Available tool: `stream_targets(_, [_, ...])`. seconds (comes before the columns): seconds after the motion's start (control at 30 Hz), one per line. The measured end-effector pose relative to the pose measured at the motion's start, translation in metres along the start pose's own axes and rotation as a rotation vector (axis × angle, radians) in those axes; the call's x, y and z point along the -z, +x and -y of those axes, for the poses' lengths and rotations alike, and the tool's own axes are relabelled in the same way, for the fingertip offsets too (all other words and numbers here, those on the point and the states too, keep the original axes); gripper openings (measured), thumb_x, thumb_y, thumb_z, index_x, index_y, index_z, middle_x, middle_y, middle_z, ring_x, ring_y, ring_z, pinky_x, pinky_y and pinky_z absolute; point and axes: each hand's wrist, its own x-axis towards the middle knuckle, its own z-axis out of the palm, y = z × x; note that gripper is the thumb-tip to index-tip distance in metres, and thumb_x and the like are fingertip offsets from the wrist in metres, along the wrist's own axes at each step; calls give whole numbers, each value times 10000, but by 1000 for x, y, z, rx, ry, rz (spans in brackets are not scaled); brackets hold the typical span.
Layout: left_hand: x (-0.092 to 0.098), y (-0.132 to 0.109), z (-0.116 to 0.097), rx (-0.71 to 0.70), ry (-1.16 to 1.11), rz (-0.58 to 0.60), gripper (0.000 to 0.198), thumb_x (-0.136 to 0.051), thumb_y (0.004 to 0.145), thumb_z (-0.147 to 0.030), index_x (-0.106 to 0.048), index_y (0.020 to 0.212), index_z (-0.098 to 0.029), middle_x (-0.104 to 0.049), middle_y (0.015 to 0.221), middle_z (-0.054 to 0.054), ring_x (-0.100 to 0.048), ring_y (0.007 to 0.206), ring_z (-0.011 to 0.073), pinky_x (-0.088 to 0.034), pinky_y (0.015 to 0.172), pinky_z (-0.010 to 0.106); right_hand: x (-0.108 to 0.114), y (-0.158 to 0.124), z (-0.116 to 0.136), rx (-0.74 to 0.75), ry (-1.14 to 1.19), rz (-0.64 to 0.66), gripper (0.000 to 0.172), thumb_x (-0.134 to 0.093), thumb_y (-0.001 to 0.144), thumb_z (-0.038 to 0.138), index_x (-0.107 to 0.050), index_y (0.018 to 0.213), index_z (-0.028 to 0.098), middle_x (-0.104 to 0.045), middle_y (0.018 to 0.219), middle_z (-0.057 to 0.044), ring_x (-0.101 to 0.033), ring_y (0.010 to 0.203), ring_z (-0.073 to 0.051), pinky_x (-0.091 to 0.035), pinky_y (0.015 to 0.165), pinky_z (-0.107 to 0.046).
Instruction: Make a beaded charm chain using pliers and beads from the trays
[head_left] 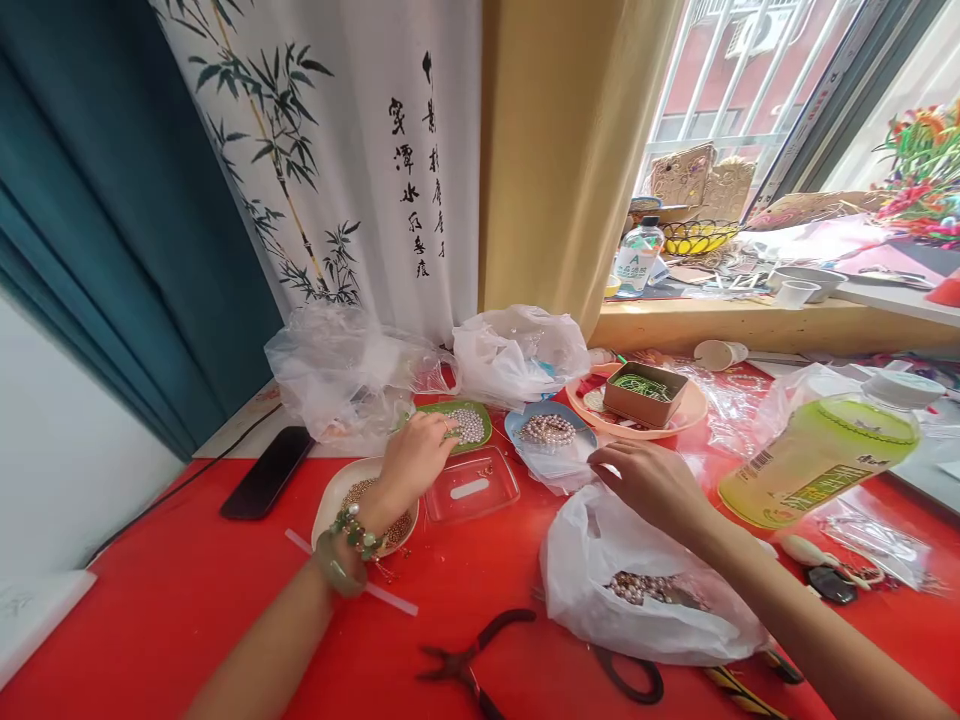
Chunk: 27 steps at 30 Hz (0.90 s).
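Note:
My left hand, with a bead bracelet and a bangle at the wrist, reaches over the left edge of a green tray of pale beads. Its fingers are bent together at the beads; what they hold is too small to tell. Under that wrist lies a cream dish of small gold beads. My right hand is at the right edge of a blue plate bearing a coil of pinkish beads. Its fingertips are pinched together, with nothing clearly visible between them. A clear red-tinted tray lies between the hands.
A white bag of beads lies below my right hand. Pliers and scissors lie near the front. A phone is left; a drink bottle stands right. Behind are plastic bags and a small box.

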Motion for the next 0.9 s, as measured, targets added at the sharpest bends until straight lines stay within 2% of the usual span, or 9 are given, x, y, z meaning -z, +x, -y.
stream_targets(0.2, [25, 11, -9, 7, -234, -75, 221, -489, 823, -262, -643, 968, -197, -645, 1046, 32, -549, 992, 185, -440, 833, 298, 40, 17, -10, -49, 265, 31, 257, -440, 840, 346, -659, 789, 221, -690, 790, -24, -627, 685, -153, -463, 576, -245])
stream_targets(0.3, [33, 8, -21, -1, -500, -109, 209, -505, 811, -270, -652, 933, -186, -650, 1025, 51, -561, 981, 196, -443, 822, 311, 56, 24, 3, -117, 313, -2, 212, -484, 804, 322, -663, 762, 216, -679, 739, -34, -605, 638, -171, -441, 561, -277])
stream_targets(0.37, [35, 3, -32, -38, -649, -78, 242, -538, 793, -286, -630, 997, -192, -627, 1084, 52, -539, 1030, 198, -413, 880, 325, 61, 28, 21, -49, 366, 70, 171, -505, 791, 289, -664, 762, 232, -668, 693, -12, -583, 600, -156, -414, 546, -268])
stream_targets(0.43, [33, -3, -42, -76, -784, 47, 378, -613, 736, -281, -576, 1104, -201, -586, 1165, 53, -506, 1086, 201, -374, 935, 334, 61, 32, 41, 41, 448, 163, 153, -519, 783, 268, -660, 734, 237, -642, 625, 13, -553, 551, -134, -382, 521, -251])
stream_targets(0.5, [26, -7, -48, -70, -879, 238, 483, -670, 674, -238, -555, 1140, -189, -613, 1120, 65, -536, 1044, 208, -385, 921, 341, 57, 38, 57, 44, 574, 205, 140, -534, 771, 261, -653, 711, 219, -622, 599, 17, -538, 538, -125, -366, 512, -245])
stream_targets(0.6, [10, -9, -48, 81, -988, 422, 323, -651, 658, -181, -639, 977, -136, -692, 830, 58, -623, 799, 192, -464, 758, 322, 47, 44, 68, 1, 757, 230, 196, -485, 808, 308, -635, 839, 186, -634, 653, -3, -568, 589, -129, -397, 523, -242])
stream_targets(0.73, [-4, -7, -43, 249, -1119, 316, 98, -660, 624, -178, -652, 704, -121, -650, 617, 16, -593, 597, 134, -459, 616, 261, 38, 45, 66, -101, 1001, 276, 363, -502, 793, 377, -549, 1063, 138, -661, 749, -40, -593, 650, -136, -438, 553, -255])
stream_targets(0.83, [-2, -8, -44, 320, -1179, 267, 95, -682, 600, -192, -624, 621, -119, -621, 560, 4, -553, 522, 101, -446, 556, 231, 34, 43, 64, -139, 1063, 328, 237, -555, 748, 332, -610, 871, 137, -631, 633, -10, -558, 560, -115, -418, 514, -240])
stream_targets(0.9, [2, -10, -46, 340, -1212, 321, 121, -693, 599, -212, -623, 625, -117, -634, 579, 13, -565, 537, 99, -442, 547, 216, 33, 42, 64, -135, 1042, 316, 192, -533, 757, 319, -611, 723, 147, -604, 583, 0, -531, 522, -106, -395, 484, -230])
